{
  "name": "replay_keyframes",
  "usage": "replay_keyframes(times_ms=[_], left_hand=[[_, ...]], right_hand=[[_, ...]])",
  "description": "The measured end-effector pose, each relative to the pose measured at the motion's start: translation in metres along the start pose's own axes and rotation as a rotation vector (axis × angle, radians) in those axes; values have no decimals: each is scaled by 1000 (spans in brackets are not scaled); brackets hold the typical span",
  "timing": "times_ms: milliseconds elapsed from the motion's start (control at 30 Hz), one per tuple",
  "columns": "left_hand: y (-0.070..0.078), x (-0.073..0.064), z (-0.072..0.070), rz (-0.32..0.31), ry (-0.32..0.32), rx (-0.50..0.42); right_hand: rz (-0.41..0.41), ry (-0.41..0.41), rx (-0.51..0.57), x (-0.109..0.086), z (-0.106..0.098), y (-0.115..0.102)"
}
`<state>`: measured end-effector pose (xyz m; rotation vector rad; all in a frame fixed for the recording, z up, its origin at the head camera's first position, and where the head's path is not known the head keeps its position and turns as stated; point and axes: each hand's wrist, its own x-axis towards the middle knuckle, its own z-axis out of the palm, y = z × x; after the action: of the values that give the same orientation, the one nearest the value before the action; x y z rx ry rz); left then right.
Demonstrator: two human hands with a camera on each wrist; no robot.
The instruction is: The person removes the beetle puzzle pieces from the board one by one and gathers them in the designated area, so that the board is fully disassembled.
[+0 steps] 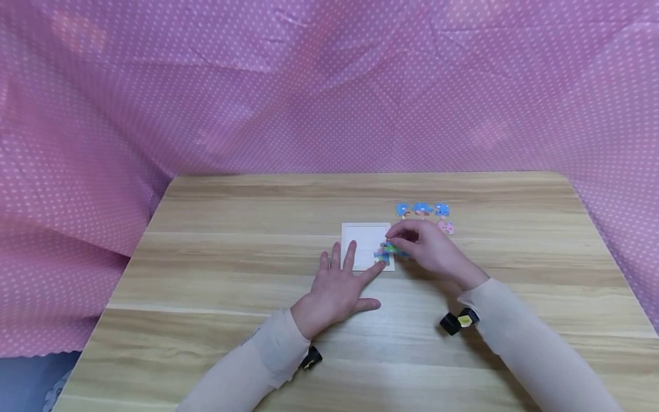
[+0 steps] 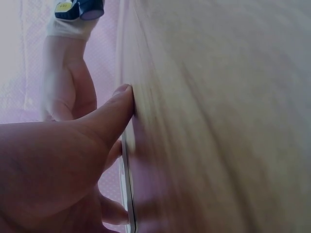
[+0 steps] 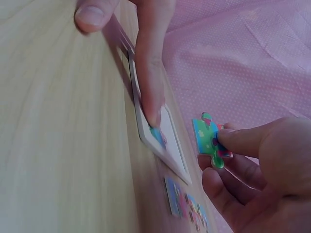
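A white square puzzle tray (image 1: pixel 366 225) lies flat on the table. In its near right corner sits a small colourful jigsaw piece (image 1: pixel 380 258). My left hand (image 1: pixel 337 289) is spread over the tray's near edge, its index fingertip pressing that piece (image 3: pixel 158 137). Its thumb stretches out to the right, beside the tray. My right hand (image 1: pixel 432 249) pinches a green and blue jigsaw piece (image 3: pixel 206 136) between thumb and fingers. That piece is held above the tray's right side, tilted up in the right wrist view.
Several loose jigsaw pieces (image 1: pixel 422 207), blue and pink, lie on the wooden table (image 1: pixel 247 246) behind and right of the tray, partly hidden by my right hand. A pink dotted curtain (image 1: pixel 329 103) hangs behind the table's far edge.
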<state>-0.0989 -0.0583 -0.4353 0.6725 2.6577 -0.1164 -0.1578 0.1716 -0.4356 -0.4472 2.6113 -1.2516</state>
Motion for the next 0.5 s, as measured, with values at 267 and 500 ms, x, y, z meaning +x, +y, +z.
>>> replay_keyframes(times_ms=[267,500], left_hand=[[0,0,0,2,12,-6],[0,0,0,-2,15,-6]], right_hand=[[-10,55,-14,-14,-16,13],[-4,95,-37,-23,-27,23]])
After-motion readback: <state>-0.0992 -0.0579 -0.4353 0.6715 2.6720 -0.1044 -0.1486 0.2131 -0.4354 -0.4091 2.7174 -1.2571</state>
